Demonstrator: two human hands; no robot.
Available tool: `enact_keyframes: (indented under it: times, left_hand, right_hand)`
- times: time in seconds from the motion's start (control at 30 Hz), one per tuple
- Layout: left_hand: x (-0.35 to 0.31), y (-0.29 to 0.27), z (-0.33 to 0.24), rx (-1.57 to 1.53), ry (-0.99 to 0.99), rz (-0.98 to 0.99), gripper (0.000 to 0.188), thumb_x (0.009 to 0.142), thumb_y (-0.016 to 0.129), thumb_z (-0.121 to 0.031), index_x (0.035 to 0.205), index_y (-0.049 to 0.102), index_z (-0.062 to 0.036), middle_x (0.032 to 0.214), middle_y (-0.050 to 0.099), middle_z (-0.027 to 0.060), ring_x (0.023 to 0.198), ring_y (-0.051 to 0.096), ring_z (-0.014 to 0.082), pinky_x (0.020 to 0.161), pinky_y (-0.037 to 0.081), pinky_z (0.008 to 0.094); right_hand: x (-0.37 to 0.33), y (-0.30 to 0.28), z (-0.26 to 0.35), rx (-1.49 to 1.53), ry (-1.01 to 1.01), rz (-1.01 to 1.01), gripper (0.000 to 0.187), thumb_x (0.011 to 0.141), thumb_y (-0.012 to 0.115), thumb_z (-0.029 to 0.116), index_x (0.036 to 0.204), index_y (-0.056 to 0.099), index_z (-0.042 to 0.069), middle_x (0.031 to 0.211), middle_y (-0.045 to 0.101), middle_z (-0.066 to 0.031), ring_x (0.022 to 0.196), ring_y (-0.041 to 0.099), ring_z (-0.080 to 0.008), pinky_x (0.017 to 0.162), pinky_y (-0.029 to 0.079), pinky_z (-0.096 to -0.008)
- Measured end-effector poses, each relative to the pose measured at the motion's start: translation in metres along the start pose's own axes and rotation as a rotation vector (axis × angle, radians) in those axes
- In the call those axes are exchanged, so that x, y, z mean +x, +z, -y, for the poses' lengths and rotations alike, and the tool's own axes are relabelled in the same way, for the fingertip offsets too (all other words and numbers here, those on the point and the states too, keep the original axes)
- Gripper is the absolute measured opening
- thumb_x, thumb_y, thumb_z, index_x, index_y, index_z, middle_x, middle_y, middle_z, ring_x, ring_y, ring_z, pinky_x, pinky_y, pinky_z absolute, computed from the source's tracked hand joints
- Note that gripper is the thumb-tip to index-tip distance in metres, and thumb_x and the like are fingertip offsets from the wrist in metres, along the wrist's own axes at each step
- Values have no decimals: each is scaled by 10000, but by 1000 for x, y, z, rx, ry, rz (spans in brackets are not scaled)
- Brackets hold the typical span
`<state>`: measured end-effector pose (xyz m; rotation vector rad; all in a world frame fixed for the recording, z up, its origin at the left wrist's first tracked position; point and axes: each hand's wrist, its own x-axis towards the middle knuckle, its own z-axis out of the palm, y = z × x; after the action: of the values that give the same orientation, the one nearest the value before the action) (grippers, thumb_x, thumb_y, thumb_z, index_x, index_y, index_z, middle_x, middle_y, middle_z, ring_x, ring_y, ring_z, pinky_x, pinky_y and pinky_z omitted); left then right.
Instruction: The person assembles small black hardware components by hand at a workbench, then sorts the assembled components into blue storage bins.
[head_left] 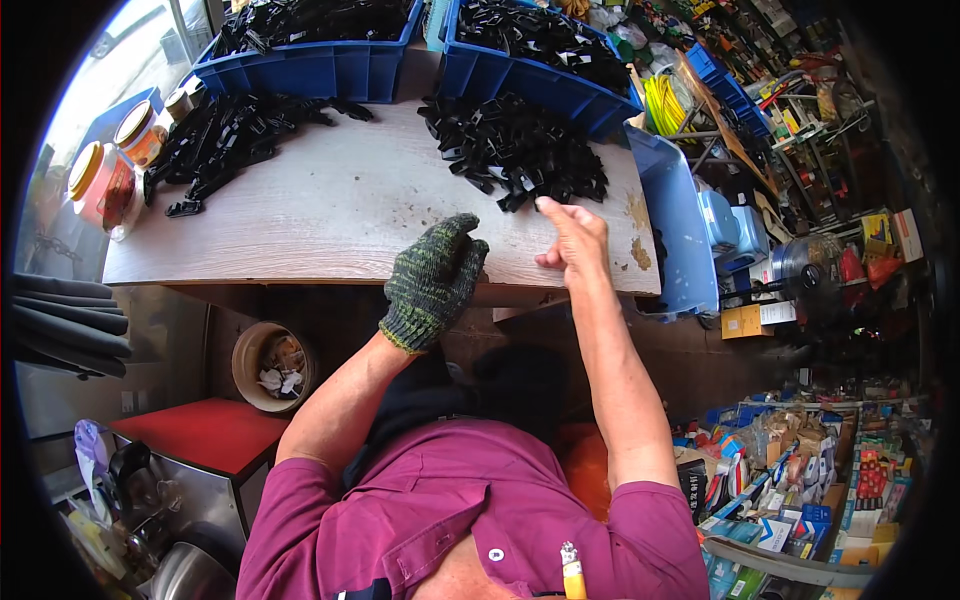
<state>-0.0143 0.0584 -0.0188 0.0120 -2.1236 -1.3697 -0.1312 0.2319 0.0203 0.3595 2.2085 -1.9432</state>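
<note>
Since its pieces point every which way, the loose heap of small, narrow, glossy black parts (520, 145), spread over the right half of the pale, wood-grained counter (340, 205), offers no single long axis to line up with. The bare right hand (578, 240) is the nearer one: it hangs at the near side of the heap, so the parts lie straight beyond its fingers and a little to the left. One finger stretches to the heap's near edge, beside or touching a dark part, I cannot tell which; others curl below it, and whether anything is pinched is unclear. For any reach, that short forward line seems the relation to judge by. The left hand (435, 280), in a dark green and black knitted glove (412, 322), is farther off at the counter's near edge, with the heap ahead and to its right; its fingers curl inward, and whether they close on something cannot be seen. Farther out, a second heap of similar black parts (225, 140) lies on the counter's left, and one deep blue plastic crate (320, 78) and another blue crate (522, 74), both full of black parts, stand behind
</note>
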Motion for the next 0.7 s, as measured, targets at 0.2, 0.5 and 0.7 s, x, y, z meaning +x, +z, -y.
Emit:
enact_keyframes:
  times: [0.2, 0.5, 0.7]
  left_hand:
    - [-2, -1, -4, 5, -26, 33, 301, 901, 710, -104, 1186, 655, -27, 1001, 710, 177, 866, 711, 306, 754, 550, 374]
    - [0, -2, 1, 27, -13, 13, 312, 903, 716, -132, 1194, 660, -36, 1025, 713, 171, 888, 715, 292, 755, 554, 361]
    - [19, -1, 6, -126, -204, 121, 338, 949, 647, -278, 1185, 654, -35, 1004, 709, 157, 864, 700, 271, 758, 543, 378]
  right_hand:
    - [4, 27, 2, -324, -48, 4, 405, 779, 851, 339, 917, 660, 9, 616, 526, 4, 389, 415, -83, 367, 451, -280]
    - [-2, 41, 8, -646, -120, -77, 310, 781, 750, 288, 939, 719, 24, 752, 647, -44, 596, 596, -150, 407, 505, -290]
    - [10, 24, -11, -377, -138, -70, 367, 884, 661, 277, 1091, 641, -25, 649, 548, -31, 424, 465, -121, 375, 474, -313]
